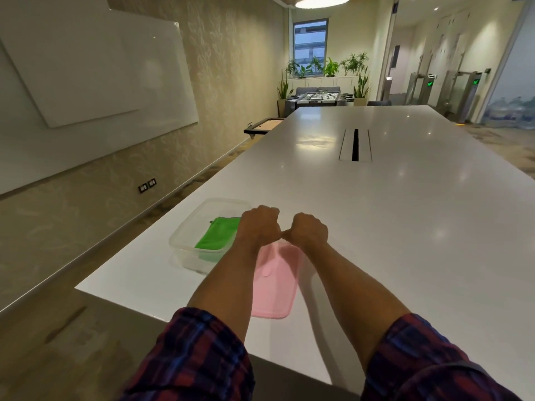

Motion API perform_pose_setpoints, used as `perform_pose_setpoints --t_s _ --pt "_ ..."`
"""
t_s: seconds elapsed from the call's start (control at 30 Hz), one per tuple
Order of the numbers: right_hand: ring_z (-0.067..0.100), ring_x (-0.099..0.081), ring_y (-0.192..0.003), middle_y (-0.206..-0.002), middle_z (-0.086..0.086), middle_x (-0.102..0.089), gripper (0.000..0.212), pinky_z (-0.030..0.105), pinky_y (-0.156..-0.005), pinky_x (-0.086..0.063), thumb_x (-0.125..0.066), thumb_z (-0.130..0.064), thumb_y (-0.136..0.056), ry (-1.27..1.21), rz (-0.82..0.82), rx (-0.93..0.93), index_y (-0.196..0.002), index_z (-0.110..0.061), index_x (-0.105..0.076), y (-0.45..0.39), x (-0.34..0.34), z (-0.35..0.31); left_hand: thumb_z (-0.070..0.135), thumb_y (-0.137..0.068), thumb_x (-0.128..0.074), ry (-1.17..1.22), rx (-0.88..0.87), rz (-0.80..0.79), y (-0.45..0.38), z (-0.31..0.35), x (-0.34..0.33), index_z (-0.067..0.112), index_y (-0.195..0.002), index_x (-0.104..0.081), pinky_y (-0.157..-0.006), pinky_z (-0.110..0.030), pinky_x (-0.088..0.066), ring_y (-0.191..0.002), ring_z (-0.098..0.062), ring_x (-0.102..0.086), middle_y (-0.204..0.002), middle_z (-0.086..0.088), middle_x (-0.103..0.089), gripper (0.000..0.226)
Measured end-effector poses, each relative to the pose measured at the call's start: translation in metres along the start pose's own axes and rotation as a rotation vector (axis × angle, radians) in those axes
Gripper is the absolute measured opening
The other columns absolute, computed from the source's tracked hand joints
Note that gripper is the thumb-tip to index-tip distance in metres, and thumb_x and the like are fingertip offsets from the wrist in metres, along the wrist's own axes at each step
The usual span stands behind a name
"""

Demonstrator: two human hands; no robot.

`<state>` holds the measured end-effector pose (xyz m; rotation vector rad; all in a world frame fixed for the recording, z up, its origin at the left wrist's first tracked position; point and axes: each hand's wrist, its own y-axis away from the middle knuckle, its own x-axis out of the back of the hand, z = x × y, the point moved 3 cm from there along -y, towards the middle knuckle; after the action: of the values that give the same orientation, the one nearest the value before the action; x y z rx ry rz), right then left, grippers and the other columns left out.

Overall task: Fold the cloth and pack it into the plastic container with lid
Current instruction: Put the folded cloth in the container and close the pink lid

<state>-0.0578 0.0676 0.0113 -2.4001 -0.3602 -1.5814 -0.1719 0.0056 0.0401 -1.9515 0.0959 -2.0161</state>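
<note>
- Left hand was curled into a fist, knuckles away from the camera, held above the table; nothing could be seen gripped in it.
- Right hand was likewise balled into a fist, just beside the left; the thumbs met or nearly met between the two fists.
- Both forearms were bare, with plaid sleeves in dark blue and red pushed up toward the elbows.
- Pink lid lay flat on the table beneath and between the forearms, rounded corners, small raised tab near its middle; its near end sat close to the table edge.
- Plastic container stood just left of the lid: clear, rectangular, rounded rim, open on top.
- Green cloth lay folded flat inside the container, a stitched hem visible along one edge; the left wrist hid its right part.
- White table was glossy, with a slotted cable panel farther out.
- No legible writing or brand on container, lid or cloth.
</note>
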Motion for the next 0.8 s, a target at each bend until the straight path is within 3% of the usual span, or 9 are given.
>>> perform_pose_setpoints --t_s 0.1,0.2,0.3,0.5,0.67,0.8 --pt "0.022 -0.064 -0.082 -0.087 -0.001 -0.065 0.026 0.031 -0.07 -0.046 -0.071 -0.04 -0.08 -0.009 -0.125 -0.044 -0.09 -0.019 -0.06 0.005 -0.004 0.016 0.03 -0.089 -0.053 -0.023 0.011 -0.157 0.003 0.004 -0.022 0.016 -0.129 -0.053 -0.081 -0.04 -0.05 -0.105 -0.035 -0.066 -0.116 -0.012 -0.067 0.042" --pt "0.025 -0.068 -0.09 -0.096 0.003 -0.071 0.019 0.031 -0.071 -0.049 -0.068 -0.024 -0.082 -0.094 -0.154 -0.046 -0.098 -0.015 -0.067 0.009 -0.011 0.025 0.039 -0.093 -0.052 -0.035 0.046 -0.263 0.007 0.005 -0.041 0.019 -0.125 -0.055 -0.085 -0.039 -0.048 -0.112 -0.031 -0.064 -0.123 -0.009 -0.066 0.038" --pt "0.028 -0.069 -0.089 -0.096 0.009 -0.072 0.016 0.031 -0.068 -0.05 -0.061 -0.009 -0.081 -0.239 -0.139 -0.062 -0.095 -0.009 -0.068 0.011 -0.015 0.029 0.043 -0.092 -0.052 0.01 0.097 -0.347 0.01 0.007 -0.052 0.02 -0.119 -0.058 -0.087 -0.039 -0.047 -0.114 -0.029 -0.062 -0.126 -0.008 -0.064 0.036" --pt "0.028 -0.065 -0.085 -0.097 0.008 -0.07 0.009 0.032 -0.07 -0.049 -0.054 -0.009 -0.083 -0.259 -0.051 -0.085 -0.09 -0.012 -0.06 0.012 -0.005 0.029 0.045 -0.093 -0.05 0.073 0.163 -0.369 0.003 0.016 -0.046 0.021 -0.134 -0.055 -0.098 -0.041 -0.046 -0.124 -0.032 -0.057 -0.14 -0.014 -0.049 0.049" --pt "0.028 -0.068 -0.083 -0.095 0.008 -0.072 0.013 0.038 -0.072 -0.057 -0.054 -0.007 -0.088 -0.308 0.142 0.001 -0.096 -0.012 -0.063 0.003 0.025 0.022 0.047 -0.1 -0.041 0.125 0.178 -0.256 -0.011 0.025 -0.02 0.016 -0.143 -0.045 -0.099 -0.045 -0.045 -0.124 -0.04 -0.055 -0.143 -0.02 -0.04 0.054" --pt "0.022 -0.06 -0.062 -0.079 0.004 -0.068 0.004 0.027 -0.052 -0.04 -0.058 -0.011 -0.094 -0.313 0.437 0.184 -0.096 -0.014 -0.057 0.008 0.055 0.008 0.049 -0.103 -0.034 0.248 0.216 0.037 -0.023 0.03 0.02 0.017 -0.133 -0.051 -0.091 -0.045 -0.048 -0.111 -0.044 -0.06 -0.133 -0.02 -0.043 0.048"
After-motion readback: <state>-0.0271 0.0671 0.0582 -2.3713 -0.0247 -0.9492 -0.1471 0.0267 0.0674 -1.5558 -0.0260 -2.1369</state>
